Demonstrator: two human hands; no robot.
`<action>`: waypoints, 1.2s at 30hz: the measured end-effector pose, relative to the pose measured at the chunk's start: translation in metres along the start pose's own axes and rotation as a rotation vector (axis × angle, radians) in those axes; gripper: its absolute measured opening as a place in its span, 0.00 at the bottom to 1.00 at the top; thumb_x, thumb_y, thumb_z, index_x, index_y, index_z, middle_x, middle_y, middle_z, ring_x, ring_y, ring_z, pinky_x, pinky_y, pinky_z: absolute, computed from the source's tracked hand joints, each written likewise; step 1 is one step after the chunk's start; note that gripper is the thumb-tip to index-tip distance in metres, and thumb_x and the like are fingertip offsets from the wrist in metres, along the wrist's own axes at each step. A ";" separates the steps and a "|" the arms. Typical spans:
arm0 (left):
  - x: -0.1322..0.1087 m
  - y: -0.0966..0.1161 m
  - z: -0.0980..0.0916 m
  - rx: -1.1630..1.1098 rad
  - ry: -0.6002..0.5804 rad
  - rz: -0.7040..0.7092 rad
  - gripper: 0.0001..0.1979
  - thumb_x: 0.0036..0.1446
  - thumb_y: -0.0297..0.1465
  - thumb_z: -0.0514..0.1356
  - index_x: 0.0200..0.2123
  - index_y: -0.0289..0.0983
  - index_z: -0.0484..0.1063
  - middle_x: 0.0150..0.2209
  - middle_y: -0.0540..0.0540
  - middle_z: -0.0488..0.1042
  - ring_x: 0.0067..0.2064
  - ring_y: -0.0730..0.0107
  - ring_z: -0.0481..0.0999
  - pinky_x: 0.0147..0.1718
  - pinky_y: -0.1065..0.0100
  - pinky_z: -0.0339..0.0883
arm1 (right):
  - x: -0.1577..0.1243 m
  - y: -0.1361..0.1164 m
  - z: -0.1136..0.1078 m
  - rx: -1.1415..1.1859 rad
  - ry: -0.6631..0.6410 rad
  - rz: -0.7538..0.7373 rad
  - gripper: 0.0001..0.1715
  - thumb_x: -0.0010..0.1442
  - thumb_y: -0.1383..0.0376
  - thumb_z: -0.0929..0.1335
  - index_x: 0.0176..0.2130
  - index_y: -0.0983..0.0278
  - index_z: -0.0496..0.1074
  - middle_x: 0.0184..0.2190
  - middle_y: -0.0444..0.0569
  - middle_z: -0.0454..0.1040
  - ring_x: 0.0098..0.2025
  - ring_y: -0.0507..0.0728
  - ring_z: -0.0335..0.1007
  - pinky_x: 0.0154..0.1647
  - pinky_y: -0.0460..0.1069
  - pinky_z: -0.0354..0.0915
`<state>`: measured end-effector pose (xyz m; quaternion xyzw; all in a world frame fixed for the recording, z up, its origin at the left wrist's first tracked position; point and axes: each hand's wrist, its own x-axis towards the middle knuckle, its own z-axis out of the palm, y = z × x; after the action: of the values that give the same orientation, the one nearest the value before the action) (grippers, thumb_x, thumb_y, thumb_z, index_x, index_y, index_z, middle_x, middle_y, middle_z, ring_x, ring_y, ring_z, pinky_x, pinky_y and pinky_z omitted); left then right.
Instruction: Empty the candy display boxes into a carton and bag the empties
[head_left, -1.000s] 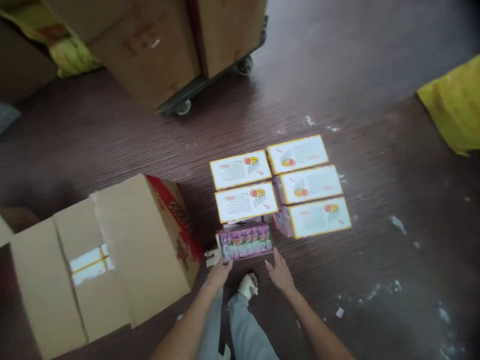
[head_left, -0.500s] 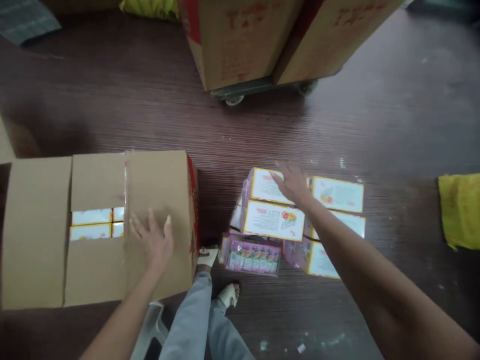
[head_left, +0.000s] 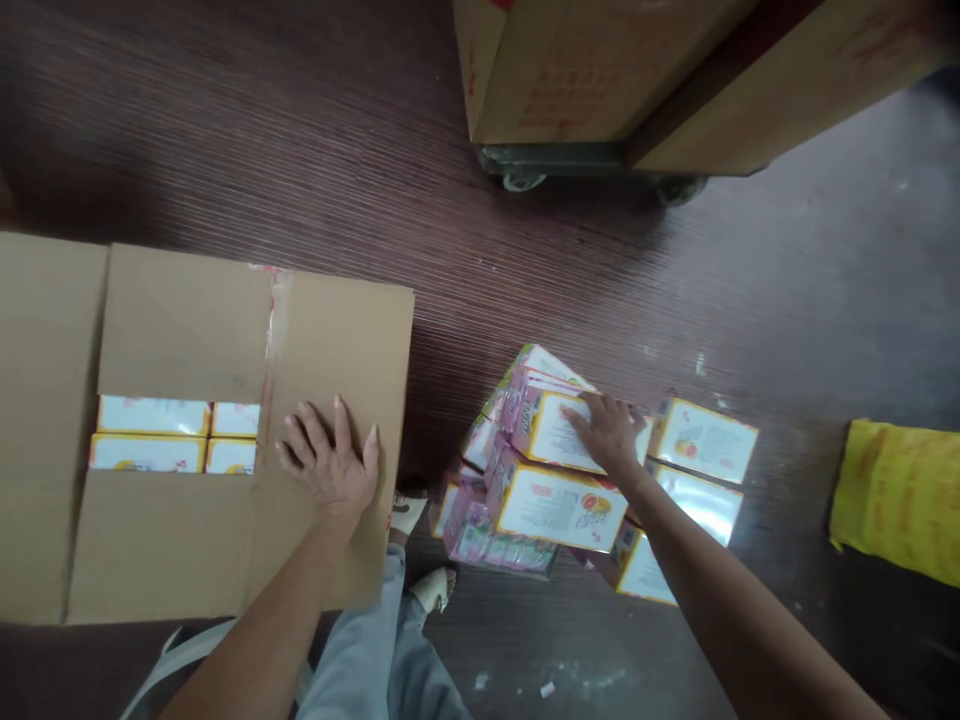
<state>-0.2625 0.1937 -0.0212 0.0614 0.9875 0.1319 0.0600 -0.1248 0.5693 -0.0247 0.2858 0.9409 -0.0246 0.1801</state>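
My left hand (head_left: pixel 330 465) lies flat, fingers spread, on the closed flap of a large cardboard carton (head_left: pixel 187 550). Through a gap between its flaps, white-and-yellow small boxes (head_left: pixel 150 452) show inside. To the right, my right hand (head_left: pixel 611 435) has its fingers bent over the far edge of a white, purple-sided small box (head_left: pixel 555 435) on top of a pile; its thumb rests on the printed face. Right beside it lies a similar box (head_left: pixel 562 507) with a fruit picture. Below that, a clear-fronted pack (head_left: pixel 499 548) shows small purple-and-green items.
Tall cartons (head_left: pixel 555 80) stand on a wheeled dolly (head_left: pixel 559 158) beyond the pile. More small boxes (head_left: pixel 705 440) lie right of my right hand. A yellow sack (head_left: pixel 900 495) is on the dark floor at far right. A pale stool (head_left: pixel 187 655) stands near my legs.
My right hand has come down onto the top small box, which has shifted toward me, uncovering a green-and-white box behind. My left hand has settled on the flap. The view has swung.
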 end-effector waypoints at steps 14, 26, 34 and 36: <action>-0.001 -0.002 0.000 -0.008 0.012 0.014 0.36 0.63 0.48 0.51 0.68 0.34 0.57 0.71 0.28 0.45 0.72 0.40 0.38 0.65 0.36 0.32 | 0.025 0.003 -0.022 -0.080 -0.320 -0.053 0.30 0.69 0.47 0.57 0.57 0.61 0.70 0.57 0.57 0.73 0.59 0.69 0.64 0.58 0.66 0.56; 0.002 0.007 -0.008 -0.017 -0.067 -0.056 0.38 0.62 0.48 0.51 0.69 0.33 0.54 0.72 0.30 0.42 0.72 0.42 0.35 0.66 0.40 0.27 | 0.027 0.006 -0.025 -0.039 -0.354 -0.017 0.38 0.64 0.37 0.59 0.57 0.59 0.72 0.52 0.58 0.76 0.57 0.71 0.65 0.58 0.66 0.57; 0.000 0.009 -0.007 -0.038 -0.024 -0.061 0.36 0.63 0.48 0.50 0.68 0.34 0.56 0.72 0.31 0.43 0.73 0.45 0.36 0.66 0.41 0.27 | -0.012 0.011 -0.006 0.091 -0.388 0.052 0.31 0.66 0.42 0.60 0.58 0.56 0.71 0.58 0.54 0.71 0.60 0.70 0.63 0.58 0.69 0.58; 0.000 0.010 -0.008 -0.032 -0.017 -0.059 0.36 0.63 0.48 0.49 0.68 0.34 0.56 0.72 0.31 0.43 0.73 0.45 0.36 0.66 0.41 0.28 | -0.018 0.018 -0.003 0.112 -0.458 0.047 0.30 0.67 0.45 0.58 0.59 0.55 0.69 0.60 0.53 0.70 0.62 0.70 0.62 0.58 0.69 0.58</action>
<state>-0.2626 0.2012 -0.0114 0.0324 0.9861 0.1455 0.0735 -0.1019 0.5752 -0.0145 0.3041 0.8658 -0.1367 0.3731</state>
